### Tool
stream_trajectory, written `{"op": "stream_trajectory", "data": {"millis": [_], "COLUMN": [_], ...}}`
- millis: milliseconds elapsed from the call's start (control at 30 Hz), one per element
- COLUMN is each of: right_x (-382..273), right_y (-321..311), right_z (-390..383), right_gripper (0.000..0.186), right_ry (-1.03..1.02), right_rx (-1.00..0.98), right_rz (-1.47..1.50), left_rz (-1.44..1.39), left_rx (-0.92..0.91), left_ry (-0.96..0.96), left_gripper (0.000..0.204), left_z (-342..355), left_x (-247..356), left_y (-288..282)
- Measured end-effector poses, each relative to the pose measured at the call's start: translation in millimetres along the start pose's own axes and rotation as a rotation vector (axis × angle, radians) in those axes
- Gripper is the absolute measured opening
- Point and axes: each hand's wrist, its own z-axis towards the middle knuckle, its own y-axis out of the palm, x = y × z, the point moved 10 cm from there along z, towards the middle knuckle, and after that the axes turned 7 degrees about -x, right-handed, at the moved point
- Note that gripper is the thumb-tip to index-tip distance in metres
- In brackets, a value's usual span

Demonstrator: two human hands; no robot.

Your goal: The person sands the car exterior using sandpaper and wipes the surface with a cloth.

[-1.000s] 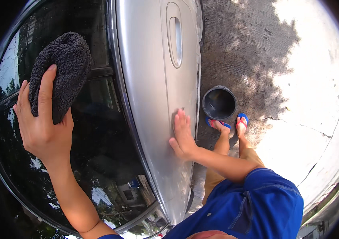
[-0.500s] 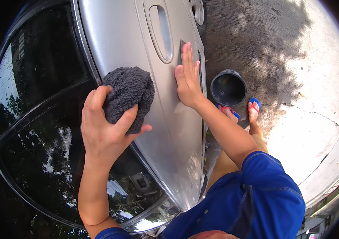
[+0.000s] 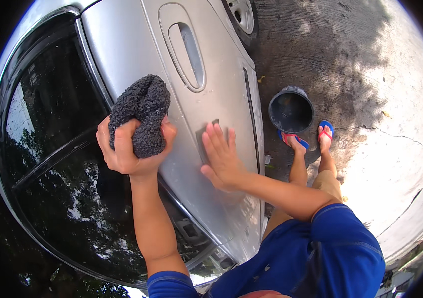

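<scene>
Bunched up in my left hand point(image 3: 134, 146) is a dark grey, nubby microfibre cloth point(image 3: 144, 107); my fingers and thumb squeeze its near end, over the edge between window and door. My right hand point(image 3: 224, 159) lies palm down against the silver car door point(image 3: 191, 116), its fingers stretched and slightly spread. A small dark patch shows at its fingertips; I cannot tell whether it is shadow or something thin under the hand. Ahead of my right hand is the recessed door handle point(image 3: 186, 54). A few wet-looking specks dot the door's paint.
Dark side windows point(image 3: 62, 169) reflect trees on the left. A black bucket point(image 3: 291, 110) stands on the concrete ground point(image 3: 320, 64) to the right, just ahead of my feet in blue and red flip-flops. A car wheel point(image 3: 241, 15) shows at the top.
My right hand has slid back along the door, away from the handle and toward me. My left hand now clenches the cloth more tightly, and the cloth is more crumpled. The view has shifted slightly.
</scene>
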Motion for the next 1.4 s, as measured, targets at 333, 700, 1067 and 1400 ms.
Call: {"op": "stream_trajectory", "data": {"millis": [333,700,1067,1400], "right_x": [56,121,132,152], "right_y": [-15,-86,-63,-106], "right_z": [20,108,52,91], "right_gripper": [0.081,0.08,0.083,0.081], "right_ry": [-0.007,0.03,0.314,0.352], "right_rx": [0.054,0.072,0.047,0.063], "right_rz": [0.02,-0.014,0.172,0.135], "left_rz": [-0.093,-0.205,-0.108,-0.108], "left_rx": [-0.009,0.004,-0.069,-0.029], "left_ry": [-0.088,-0.158,-0.204,-0.265], "left_gripper": [0.037,0.034,0.037,0.04], "left_z": [3,1,13,13], "left_x": [-15,-26,-26,-24], "left_y": [9,28,14,15]}}
